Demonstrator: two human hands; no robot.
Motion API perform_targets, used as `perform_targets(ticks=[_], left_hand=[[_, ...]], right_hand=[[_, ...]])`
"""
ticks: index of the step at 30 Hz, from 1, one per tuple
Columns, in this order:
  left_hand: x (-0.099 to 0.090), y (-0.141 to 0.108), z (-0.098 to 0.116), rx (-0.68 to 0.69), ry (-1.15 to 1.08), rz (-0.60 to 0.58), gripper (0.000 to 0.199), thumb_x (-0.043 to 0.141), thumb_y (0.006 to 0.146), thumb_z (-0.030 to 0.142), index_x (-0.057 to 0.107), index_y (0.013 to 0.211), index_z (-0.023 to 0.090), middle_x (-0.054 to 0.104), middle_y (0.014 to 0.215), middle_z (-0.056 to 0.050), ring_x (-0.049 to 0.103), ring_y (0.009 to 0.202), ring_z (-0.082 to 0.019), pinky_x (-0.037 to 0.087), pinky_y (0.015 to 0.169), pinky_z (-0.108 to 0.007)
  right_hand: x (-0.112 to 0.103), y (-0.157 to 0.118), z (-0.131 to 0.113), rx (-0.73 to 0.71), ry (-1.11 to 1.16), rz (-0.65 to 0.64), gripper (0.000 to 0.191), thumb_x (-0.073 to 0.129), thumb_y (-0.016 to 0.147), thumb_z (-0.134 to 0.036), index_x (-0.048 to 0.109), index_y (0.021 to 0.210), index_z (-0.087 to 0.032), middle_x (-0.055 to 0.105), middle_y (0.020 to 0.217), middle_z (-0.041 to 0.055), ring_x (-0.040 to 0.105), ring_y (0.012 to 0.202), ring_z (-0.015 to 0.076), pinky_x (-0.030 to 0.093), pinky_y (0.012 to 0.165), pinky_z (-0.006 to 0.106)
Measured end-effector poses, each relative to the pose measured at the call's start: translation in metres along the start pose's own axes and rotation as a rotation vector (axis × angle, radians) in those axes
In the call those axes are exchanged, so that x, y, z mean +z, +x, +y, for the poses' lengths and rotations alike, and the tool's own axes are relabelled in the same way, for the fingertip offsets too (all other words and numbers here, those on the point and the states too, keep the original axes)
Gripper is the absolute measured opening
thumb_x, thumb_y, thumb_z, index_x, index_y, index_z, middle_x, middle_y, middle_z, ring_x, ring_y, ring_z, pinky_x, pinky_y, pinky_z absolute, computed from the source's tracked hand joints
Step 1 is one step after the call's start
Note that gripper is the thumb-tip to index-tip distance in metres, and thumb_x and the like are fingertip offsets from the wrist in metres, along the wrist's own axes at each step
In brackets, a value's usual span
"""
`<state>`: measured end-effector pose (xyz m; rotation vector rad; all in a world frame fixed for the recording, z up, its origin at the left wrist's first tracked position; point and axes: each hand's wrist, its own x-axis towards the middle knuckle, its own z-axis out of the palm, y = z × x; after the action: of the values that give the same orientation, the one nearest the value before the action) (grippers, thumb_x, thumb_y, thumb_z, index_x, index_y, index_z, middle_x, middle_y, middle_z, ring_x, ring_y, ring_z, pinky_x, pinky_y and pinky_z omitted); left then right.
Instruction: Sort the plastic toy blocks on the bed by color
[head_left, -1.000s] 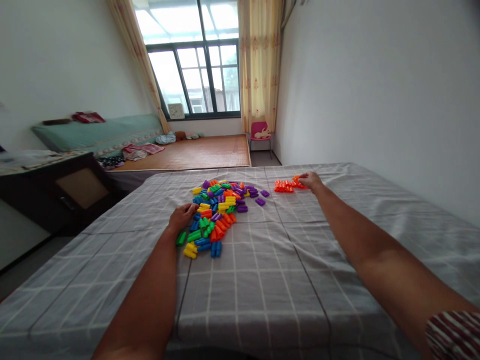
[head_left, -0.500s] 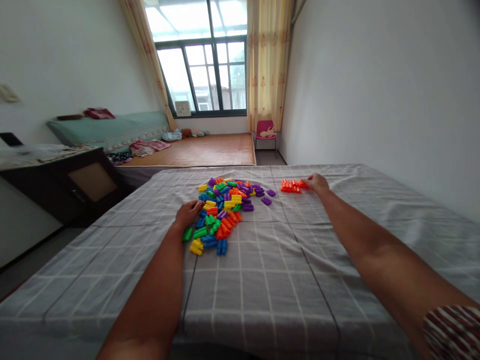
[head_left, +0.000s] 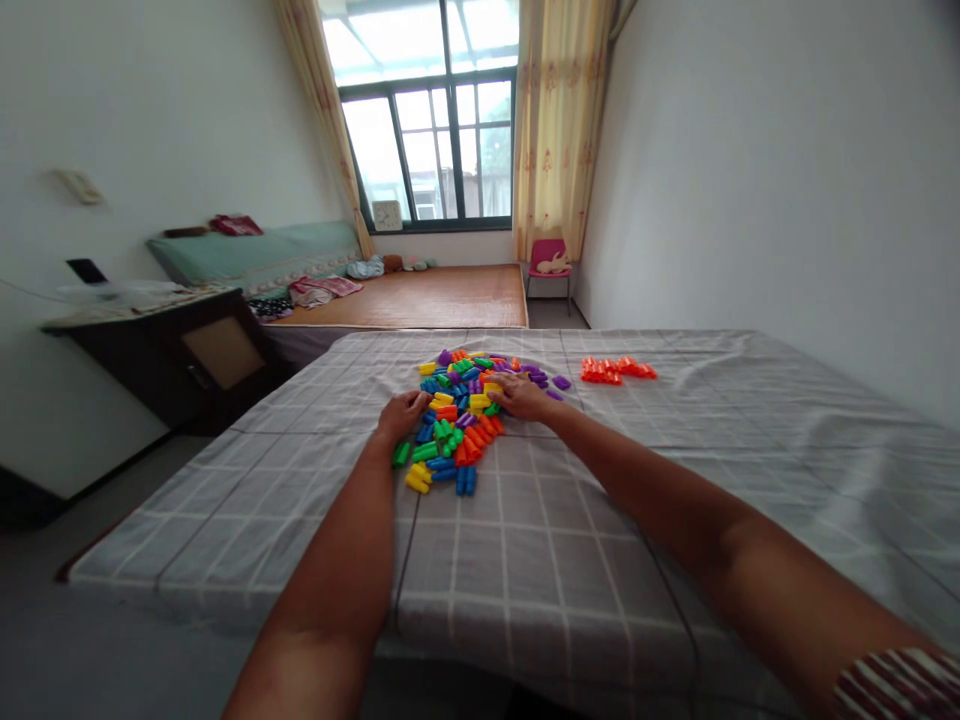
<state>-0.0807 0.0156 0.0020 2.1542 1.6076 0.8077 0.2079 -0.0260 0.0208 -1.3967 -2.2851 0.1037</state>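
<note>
A pile of plastic toy pieces shaped like paired tubes [head_left: 448,436], in blue, green, yellow, orange and purple, lies on the checked sheet [head_left: 540,545]. At its left edge rests my left hand [head_left: 403,412], fingers curled together beside the blue and yellow pieces; whatever they may hold is hidden. My right hand [head_left: 519,394] reaches over the pile's right side, fingers stretched out across the orange and yellow pieces. Purple pieces [head_left: 562,382] lie just beyond it. Farther right, a separate group of orange pieces [head_left: 602,371] lies in a row.
Beyond the sheet's far edge is a bed with a brown mat [head_left: 450,295] and clothes on its left side. A dark cabinet [head_left: 217,345] stands at left. Near the window is a pink chair [head_left: 549,256]. A white wall [head_left: 787,180] runs along the right.
My right hand has left the orange group on the right and moved left onto the pile. The orange pieces stay behind there. My left hand keeps its place at the pile's edge.
</note>
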Motion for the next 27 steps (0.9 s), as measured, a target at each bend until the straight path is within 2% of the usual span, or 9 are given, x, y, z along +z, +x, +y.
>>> perform_targets(ticks=[2,4,7,10,13,16,20,23,27], left_hand=[[0.000,0.000,0.001,0.003,0.013,0.004,0.049,0.037,0.086,0.051,0.073,0.094,0.017,0.073,0.085,-0.005,0.064,0.077,-0.019,0.041,0.065,-0.026],[0.000,0.000,0.001,0.001,0.025,0.004,0.049,0.037,0.087,0.050,0.073,0.092,0.018,0.073,0.085,-0.005,0.063,0.077,-0.019,0.041,0.064,-0.026],[0.001,0.002,0.001,-0.004,0.031,0.009,0.047,0.037,0.087,0.049,0.073,0.091,0.019,0.073,0.087,-0.005,0.063,0.078,-0.019,0.039,0.063,-0.025],[0.001,0.002,0.000,0.006,0.035,0.014,0.047,0.037,0.087,0.050,0.073,0.089,0.019,0.073,0.086,-0.004,0.062,0.077,-0.018,0.038,0.062,-0.025],[0.002,0.002,-0.001,0.011,0.032,0.018,0.047,0.037,0.086,0.051,0.073,0.088,0.019,0.073,0.084,-0.004,0.062,0.076,-0.018,0.038,0.061,-0.025],[0.002,0.001,0.000,0.002,0.036,0.019,0.048,0.037,0.086,0.050,0.073,0.089,0.019,0.072,0.084,-0.005,0.062,0.075,-0.018,0.038,0.061,-0.026],[0.001,-0.001,0.003,-0.002,0.032,0.011,0.047,0.037,0.087,0.049,0.072,0.090,0.019,0.073,0.084,-0.005,0.063,0.075,-0.019,0.039,0.062,-0.026],[-0.001,-0.001,0.005,-0.008,0.032,-0.002,0.046,0.037,0.087,0.049,0.072,0.090,0.019,0.073,0.085,-0.006,0.063,0.076,-0.019,0.039,0.061,-0.026],[-0.001,-0.001,0.005,-0.020,0.043,-0.002,0.046,0.037,0.088,0.048,0.072,0.091,0.020,0.073,0.087,-0.005,0.063,0.078,-0.019,0.039,0.062,-0.026]], right_hand=[[0.003,-0.004,-0.003,-0.035,0.034,-0.032,0.042,0.049,0.094,-0.042,0.058,0.130,-0.024,0.057,0.135,0.0080,0.049,0.127,0.0231,0.033,0.109,0.040],[-0.001,-0.012,0.000,-0.144,0.120,-0.051,0.040,0.055,0.090,-0.044,0.062,0.124,-0.024,0.062,0.128,0.0062,0.054,0.121,0.0217,0.037,0.106,0.037],[-0.012,-0.024,0.009,-0.264,0.251,-0.102,0.032,0.058,0.088,-0.046,0.071,0.105,-0.023,0.070,0.111,0.0043,0.062,0.107,0.0193,0.044,0.095,0.030],[-0.019,-0.028,0.013,-0.117,0.252,-0.060,0.030,0.052,0.092,-0.040,0.074,0.089,-0.020,0.073,0.095,0.0050,0.066,0.090,0.0178,0.049,0.082,0.027],[-0.017,-0.019,0.008,0.067,0.166,0.076,0.019,0.055,0.088,-0.024,0.072,0.094,-0.018,0.073,0.096,0.0060,0.066,0.088,0.0174,0.050,0.080,0.027],[-0.011,-0.001,-0.003,0.040,0.106,0.093,0.029,0.054,0.083,-0.010,0.068,0.106,-0.019,0.070,0.111,0.0058,0.064,0.101,0.0173,0.047,0.091,0.028],[0.000,0.023,-0.007,0.080,-0.023,0.096,0.039,0.049,0.084,-0.006,0.064,0.116,-0.019,0.065,0.124,0.0076,0.057,0.116,0.0205,0.040,0.104,0.035],[0.006,0.034,0.002,0.109,-0.091,0.055,0.042,0.052,0.082,-0.005,0.063,0.120,-0.021,0.063,0.126,0.0073,0.057,0.116,0.0226,0.037,0.107,0.038],[0.010,0.040,0.012,0.057,-0.083,-0.017,0.035,0.058,0.080,-0.008,0.067,0.111,-0.022,0.068,0.118,0.0067,0.060,0.112,0.0234,0.041,0.103,0.039]])
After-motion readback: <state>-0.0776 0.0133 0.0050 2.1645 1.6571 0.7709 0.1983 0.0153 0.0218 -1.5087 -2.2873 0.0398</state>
